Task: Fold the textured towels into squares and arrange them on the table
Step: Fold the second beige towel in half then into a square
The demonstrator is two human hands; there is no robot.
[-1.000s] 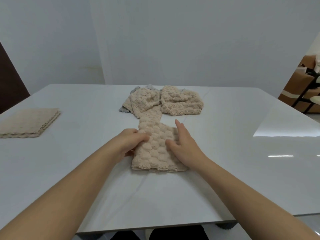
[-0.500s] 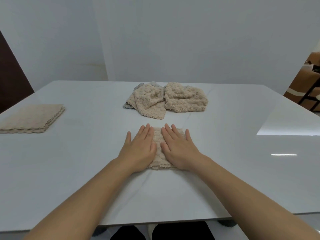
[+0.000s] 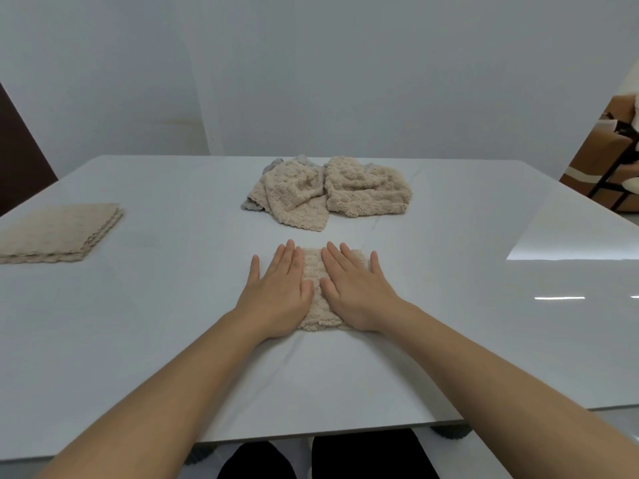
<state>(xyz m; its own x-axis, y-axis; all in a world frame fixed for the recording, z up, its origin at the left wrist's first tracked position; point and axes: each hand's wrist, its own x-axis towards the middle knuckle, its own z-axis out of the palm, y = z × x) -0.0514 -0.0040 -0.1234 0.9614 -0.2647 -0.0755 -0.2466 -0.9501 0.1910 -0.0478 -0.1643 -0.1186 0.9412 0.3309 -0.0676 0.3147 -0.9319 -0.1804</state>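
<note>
Head view: open, flat left hand and right hand still press the folded towel.

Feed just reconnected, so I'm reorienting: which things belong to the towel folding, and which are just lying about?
Job: folded towel under left hand and right hand; crumpled towel pile; finished stack; table.
Lying about: brown furniture far right; dark panel far left.

A white table bears a folded towel, folded stack and loose pile.
</note>
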